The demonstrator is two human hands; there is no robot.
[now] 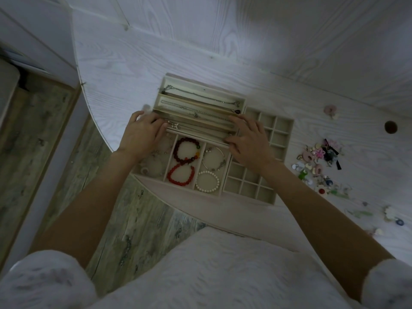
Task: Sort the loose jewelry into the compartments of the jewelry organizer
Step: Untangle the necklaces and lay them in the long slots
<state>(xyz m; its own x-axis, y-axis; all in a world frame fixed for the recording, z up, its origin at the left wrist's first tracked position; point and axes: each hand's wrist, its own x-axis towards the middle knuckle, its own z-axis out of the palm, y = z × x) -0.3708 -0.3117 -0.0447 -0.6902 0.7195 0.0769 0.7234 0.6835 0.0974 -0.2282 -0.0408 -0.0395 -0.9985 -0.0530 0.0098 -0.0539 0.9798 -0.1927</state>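
Two hands, left hand and right hand, grasping necklace tray, bracelets in compartments below

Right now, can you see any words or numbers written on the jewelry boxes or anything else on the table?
None: no words, numbers or brand marks can be read anywhere.
The necklace tray, bracelet tray and grid tray show plain walls.
The loose jewelry on the table is too small and blurred to show any writing.
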